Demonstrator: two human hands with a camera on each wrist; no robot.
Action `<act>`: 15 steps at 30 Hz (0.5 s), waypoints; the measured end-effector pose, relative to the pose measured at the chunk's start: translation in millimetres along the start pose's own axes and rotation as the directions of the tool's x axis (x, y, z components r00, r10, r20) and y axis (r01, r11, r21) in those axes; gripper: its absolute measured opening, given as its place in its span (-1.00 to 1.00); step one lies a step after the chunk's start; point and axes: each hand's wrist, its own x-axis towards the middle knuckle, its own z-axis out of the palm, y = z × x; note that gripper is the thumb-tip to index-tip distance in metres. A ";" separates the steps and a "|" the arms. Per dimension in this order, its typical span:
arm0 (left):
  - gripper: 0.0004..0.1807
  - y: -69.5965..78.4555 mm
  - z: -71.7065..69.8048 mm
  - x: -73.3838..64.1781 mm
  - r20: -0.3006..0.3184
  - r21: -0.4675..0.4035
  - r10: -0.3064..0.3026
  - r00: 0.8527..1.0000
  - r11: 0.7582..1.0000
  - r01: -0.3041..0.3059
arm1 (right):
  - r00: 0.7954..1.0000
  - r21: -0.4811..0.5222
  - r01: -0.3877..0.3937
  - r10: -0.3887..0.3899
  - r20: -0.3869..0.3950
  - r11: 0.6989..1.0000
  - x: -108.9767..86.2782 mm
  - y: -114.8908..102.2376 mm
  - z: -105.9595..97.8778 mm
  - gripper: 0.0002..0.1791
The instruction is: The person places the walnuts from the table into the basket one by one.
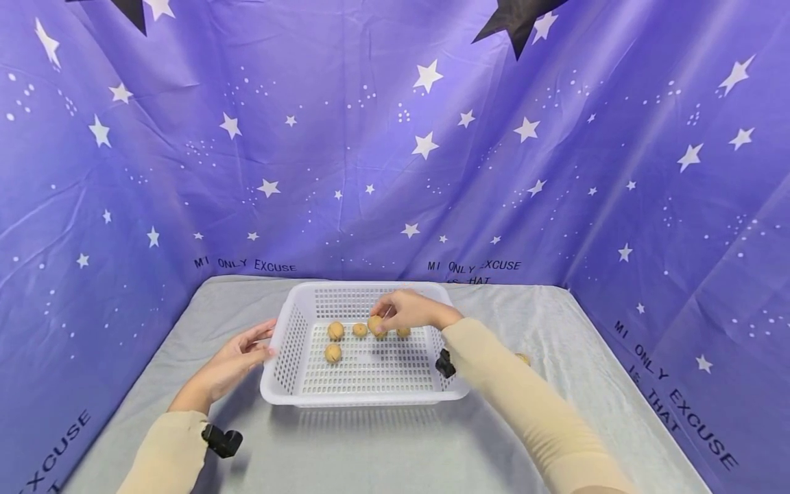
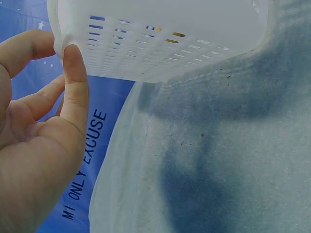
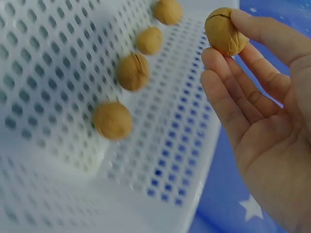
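A walnut (image 3: 226, 32) is pinched between the thumb and fingers of my right hand (image 1: 409, 310), over the far side of a white plastic basket (image 1: 370, 398). Several other walnuts lie inside on the slotted floor: one walnut (image 1: 333, 353) nearer the front, another (image 1: 336, 331) behind it, and more in a row toward the right. My left hand (image 1: 233, 357) holds the basket's left rim. In the left wrist view its thumb (image 2: 75, 63) presses the outer side of the rim, with the index finger (image 2: 30, 46) on the other side.
Part of another walnut (image 1: 522, 358) shows on the table beyond my right forearm. A light grey cloth (image 1: 345, 460) covers the table. Purple-blue curtains (image 1: 345, 171) with white stars stand behind it and along both sides.
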 end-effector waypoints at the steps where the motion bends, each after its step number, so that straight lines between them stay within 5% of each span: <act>1: -0.19 0.1 0.1 -0.1 0.000 0.000 -0.001 1.000 1.000 0.001 | 1.000 0.004 -0.004 0.004 0.009 1.000 3.9 0.2 4.5 -0.59; 15: -0.19 0.0 0.3 0.6 -0.008 0.014 -0.003 1.000 1.000 0.004 | 0.995 -0.012 -0.037 0.038 0.089 0.999 33.9 1.8 45.6 -0.63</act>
